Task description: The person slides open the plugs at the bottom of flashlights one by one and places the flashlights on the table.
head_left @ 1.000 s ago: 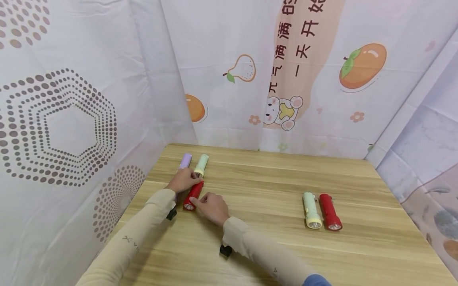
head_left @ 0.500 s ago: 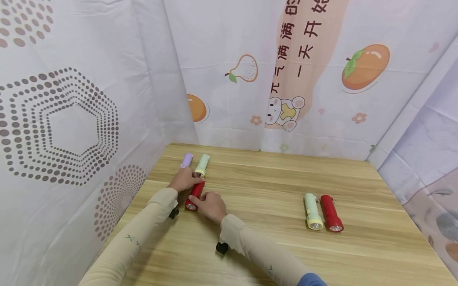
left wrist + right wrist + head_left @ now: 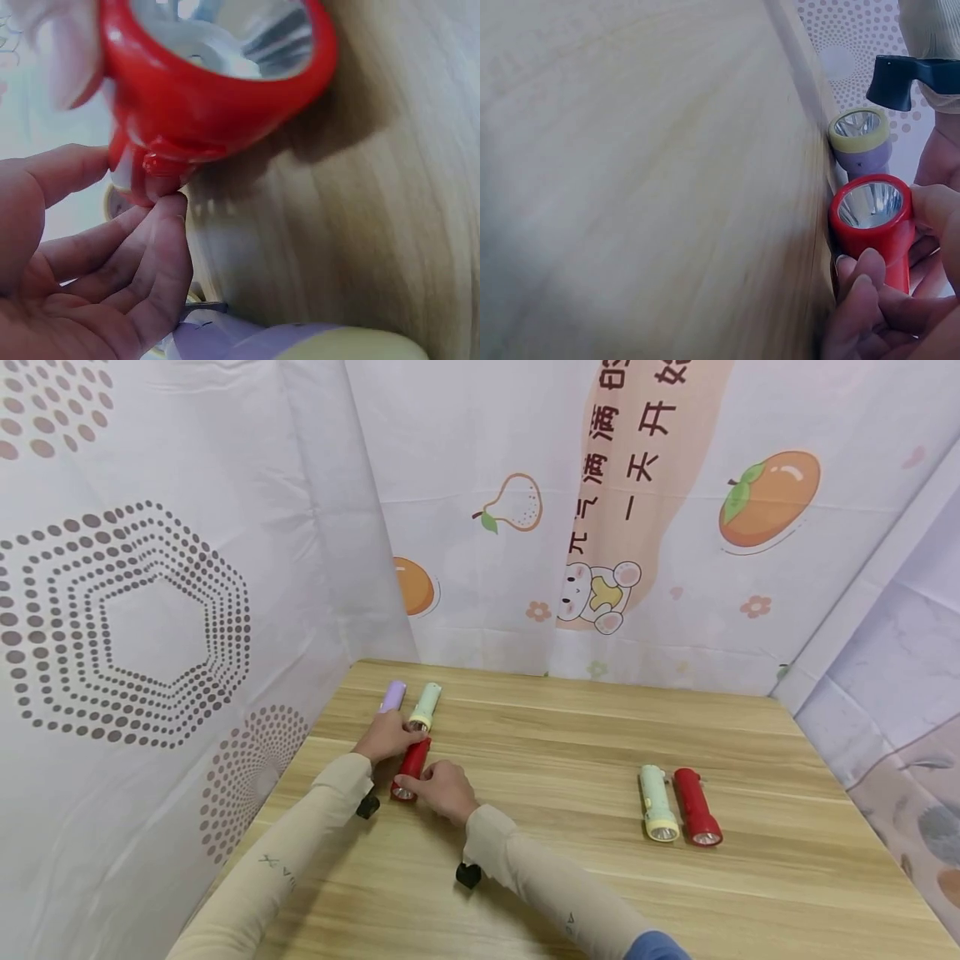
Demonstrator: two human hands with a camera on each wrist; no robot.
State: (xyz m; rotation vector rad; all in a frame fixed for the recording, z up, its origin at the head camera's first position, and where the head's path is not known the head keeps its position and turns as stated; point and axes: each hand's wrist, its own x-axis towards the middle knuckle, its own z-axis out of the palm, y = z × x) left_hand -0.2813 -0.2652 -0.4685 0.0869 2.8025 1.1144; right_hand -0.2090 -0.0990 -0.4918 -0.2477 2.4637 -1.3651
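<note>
A red flashlight (image 3: 411, 762) lies at the left of the table with its lens toward the near edge. My left hand (image 3: 386, 735) pinches its tail end between thumb and fingers. At the lens end, my right hand (image 3: 446, 791) pinches the red head, seen closely in the right wrist view as a red rim (image 3: 870, 236) round a silver reflector. Just beyond the tail lies a mint-green flashlight (image 3: 426, 703) with a yellow head, in line with the red one. A purple flashlight (image 3: 392, 696) lies left of that, partly hidden behind my left hand.
On the right side of the wooden table (image 3: 555, 760), a mint-green flashlight (image 3: 656, 802) and a second red flashlight (image 3: 696, 806) lie side by side. A purple flashlight with a yellow head (image 3: 860, 139) lies close left of the held one. Printed curtains (image 3: 465, 635) border the table.
The head view has shifted slightly. Both hands keep their hold at the two ends of the red flashlight, which lies almost where it was.
</note>
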